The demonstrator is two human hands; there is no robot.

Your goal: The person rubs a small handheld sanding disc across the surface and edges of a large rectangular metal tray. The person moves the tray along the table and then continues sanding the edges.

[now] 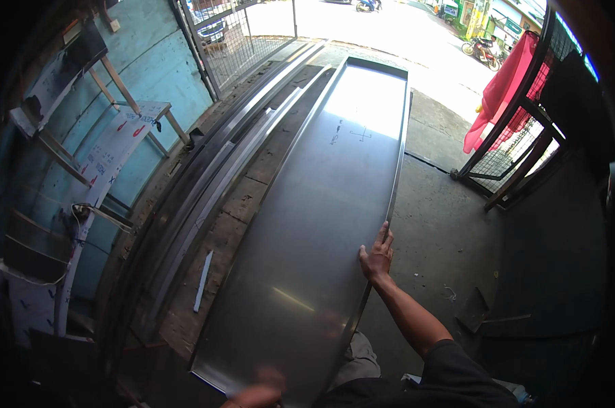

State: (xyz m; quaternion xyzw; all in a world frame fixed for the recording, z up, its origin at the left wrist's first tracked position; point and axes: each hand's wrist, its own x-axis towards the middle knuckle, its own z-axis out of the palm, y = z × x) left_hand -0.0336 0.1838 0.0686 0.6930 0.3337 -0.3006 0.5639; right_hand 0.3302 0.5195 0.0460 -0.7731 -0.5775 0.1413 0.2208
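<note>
Left grip (256,393): in the head view, blurred and cut by the lower edge near the tray's close end; I cannot tell whether it is spread, pressed together or pinching anything.
Right grip (377,257): laid on the tray's right rim, thumb apart from the fingers; whether it pinches the rim cannot be told.
Tray (301,204): long, shallow, grey metal, stretching left of the right grip and far ahead of it; glare washes out its far end.
Marks (352,132): dark handwriting and lines inside the tray, ahead of the right grip, too small to make out.
Worktop (243,194): worn wood, left of the right grip, largely hidden under the tray and metal lengths.
Metal lengths (229,146): lying lengthwise beyond the tray, left of the right grip, near ends lost in shadow.
Thin strip (203,281): pale, on the worktop, well left of the right grip.
Table (117,146): film-covered, legs sticking out, far left of both grips by the blue wall (151,61).
Pink cloth (508,88): on the mesh door, ahead and right of the right grip.
Motorbike (483,53): outside, far beyond the right grip.
</note>
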